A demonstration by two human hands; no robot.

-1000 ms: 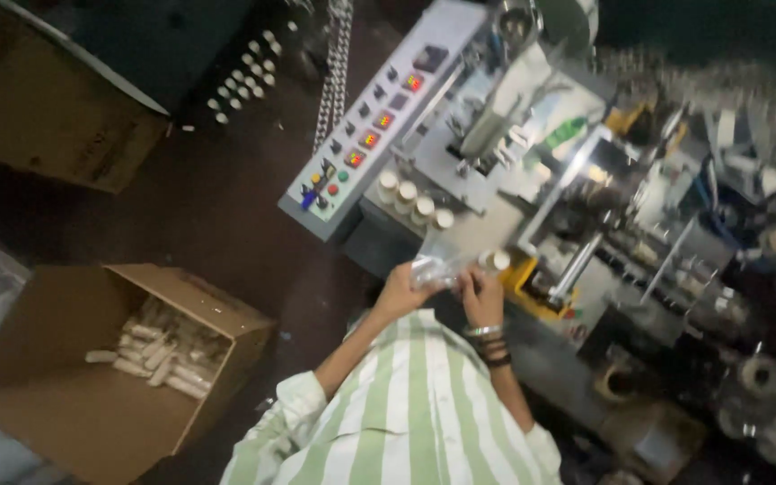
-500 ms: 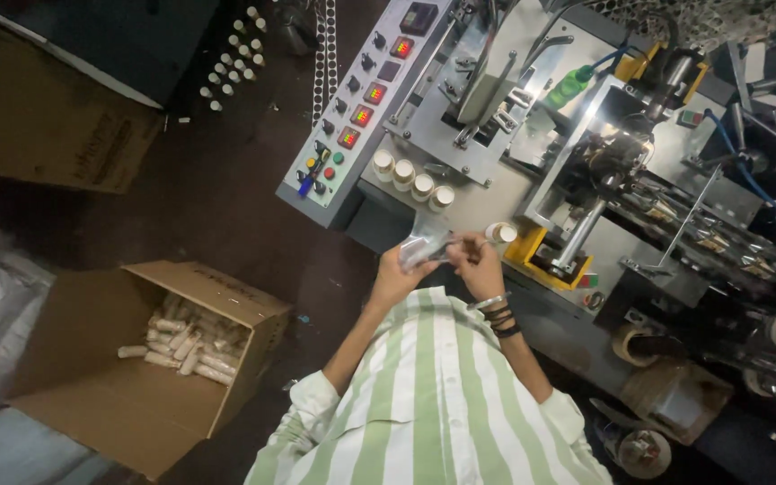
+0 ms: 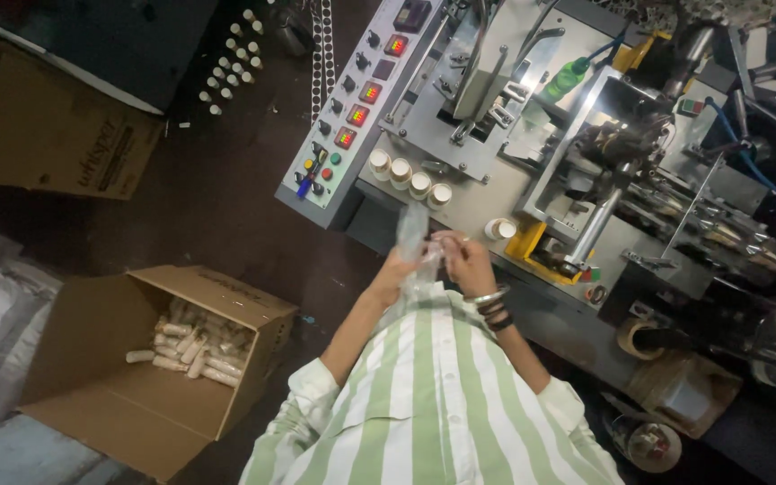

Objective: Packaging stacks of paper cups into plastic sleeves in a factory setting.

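Hands at centre frame: left hand and right hand both pinch a clear plastic bag, held upright between them before the grey machine. Four white-capped rolls stand on the machine just above the bag. Open cardboard box of white rolls, lower left.
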